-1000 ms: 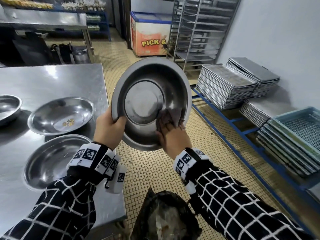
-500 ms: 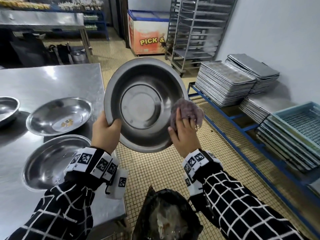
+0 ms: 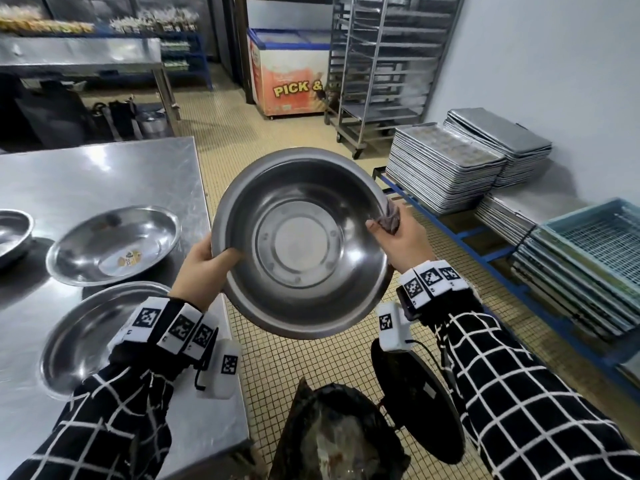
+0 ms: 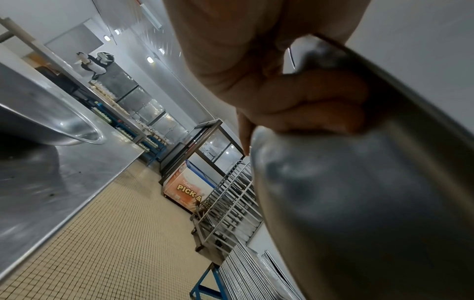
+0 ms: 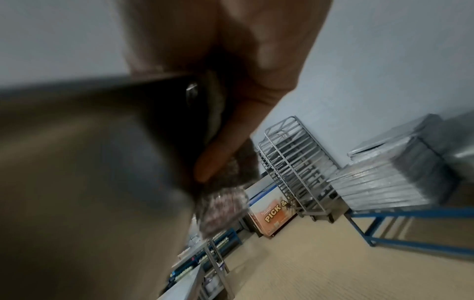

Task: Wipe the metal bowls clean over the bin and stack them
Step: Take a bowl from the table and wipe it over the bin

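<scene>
Over the bin (image 3: 332,441), both hands are gripping the bowl (image 3: 300,241): left hand (image 3: 202,268) clamping its left rim, right hand (image 3: 401,242) pinching a rag (image 3: 389,218) against the right rim, table (image 3: 100,174) sitting left.

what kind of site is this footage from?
Likely a commercial kitchen or bakery back room: steel worktable, wheeled tray rack, stacked baking trays and a chest freezer.

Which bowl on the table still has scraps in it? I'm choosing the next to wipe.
The middle bowl, holding yellowish bits; the nearest bowl looks bare.
</scene>
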Demonstrator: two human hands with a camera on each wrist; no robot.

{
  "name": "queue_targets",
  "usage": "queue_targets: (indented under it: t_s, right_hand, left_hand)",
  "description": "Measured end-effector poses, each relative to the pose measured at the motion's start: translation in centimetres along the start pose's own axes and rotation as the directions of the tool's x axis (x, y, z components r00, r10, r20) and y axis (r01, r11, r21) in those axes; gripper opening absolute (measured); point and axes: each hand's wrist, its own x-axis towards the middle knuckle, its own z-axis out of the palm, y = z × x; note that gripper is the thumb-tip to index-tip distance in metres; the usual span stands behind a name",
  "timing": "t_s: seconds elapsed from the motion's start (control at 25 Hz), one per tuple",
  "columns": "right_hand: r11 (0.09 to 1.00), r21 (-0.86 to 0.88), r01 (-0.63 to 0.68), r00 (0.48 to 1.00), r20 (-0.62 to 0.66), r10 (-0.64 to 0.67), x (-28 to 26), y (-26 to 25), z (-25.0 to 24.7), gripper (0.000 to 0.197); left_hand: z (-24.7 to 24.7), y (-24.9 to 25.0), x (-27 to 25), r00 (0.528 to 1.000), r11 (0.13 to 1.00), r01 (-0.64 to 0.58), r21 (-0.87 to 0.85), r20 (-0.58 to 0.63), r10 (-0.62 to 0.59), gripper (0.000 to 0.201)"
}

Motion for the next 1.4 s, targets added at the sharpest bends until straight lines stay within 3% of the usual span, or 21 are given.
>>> queue_targets:
  t_s: [0.08,0.16,0.28,0.36,0.44,0.52,0.64,0.72,0.84,0.92,1.04,1.2,1.28,1.4]
  right_hand:
    - [0.996,0.078,-0.034,0.997,-0.06,0.038,-0.5,0.1,0.6,0.034]
    - [0.955,0.274,-0.113,0.975,-0.154,0.16,-1.2,0.0,1.6,0.031]
    - [0.842,0.519,-0.152,0.908,-0.262,0.325,-2.5,-0.9,3.7,0.027]
    - [0.774,0.62,-0.129,0.889,-0.272,0.367,-3.2,-1.4,4.7,0.025]
    - [0.748,0.651,-0.131,0.892,-0.252,0.376,-3.3,-1.1,5.0,0.022]
    - [0.726,0.649,-0.23,0.912,-0.116,0.392,-3.1,-0.4,4.7,0.019]
    - [0.779,0.511,-0.364,0.924,0.092,0.371,-3.5,0.8,4.2,0.027]
    - [0.846,0.41,-0.342,0.932,0.033,0.361,-4.3,1.1,4.2,0.02]
    - [0.973,0.163,-0.166,0.983,-0.052,0.177,-4.7,0.4,4.6,0.021]
    - [0.993,-0.116,0.021,0.997,0.077,-0.012,-4.8,0.2,5.7,0.034]
    - [0.842,-0.443,0.308,0.936,0.302,-0.183,-6.1,0.5,8.7,0.042]
    - [0.787,-0.426,0.446,0.847,0.485,-0.218,-8.6,2.2,10.9,0.065]
    - [0.695,-0.52,0.496,0.842,0.486,-0.236,-7.8,4.0,10.1,0.068]
    - [0.58,-0.674,0.457,0.884,0.419,-0.209,-4.6,5.3,8.2,0.061]
  left_hand:
    - [0.4,0.3,0.1,0.998,0.996,-0.066,-0.06,-0.012,0.065,0.024]
    - [1.3,0.2,0.1,0.995,0.99,-0.097,-0.101,-0.011,0.096,0.032]
    - [4.1,-0.4,-0.8,0.996,0.992,0.014,-0.125,0.087,-0.003,0.039]
    - [5.9,-0.6,-1.6,0.994,0.993,0.043,-0.11,0.108,-0.031,0.021]
    - [6.6,-0.7,-1.5,0.997,0.99,0.056,-0.132,0.065,-0.048,0.015]
    - [6.3,-0.5,-0.8,0.996,0.983,0.089,-0.162,0.03,-0.085,0.013]
    - [5.0,-0.6,1.1,0.992,0.981,0.12,-0.149,-0.031,-0.126,0.015]
    - [4.1,-0.6,2.0,0.991,0.993,0.108,-0.056,-0.068,-0.112,0.019]
    - [2.8,-0.4,2.7,0.998,0.974,0.05,0.219,-0.046,-0.041,0.021]
    - [2.4,0.1,2.6,1.0,0.922,-0.013,0.387,0.011,0.01,0.011]
    - [2.5,0.9,2.3,0.993,0.883,-0.104,0.458,0.097,0.067,0.024]
    - [1.9,1.2,2.2,0.985,0.879,-0.145,0.454,0.15,0.086,0.024]
    - [1.2,1.2,2.1,0.982,0.868,-0.166,0.468,0.163,0.1,0.025]
    - [0.6,1.0,1.6,0.987,0.866,-0.147,0.477,0.124,0.099,0.027]
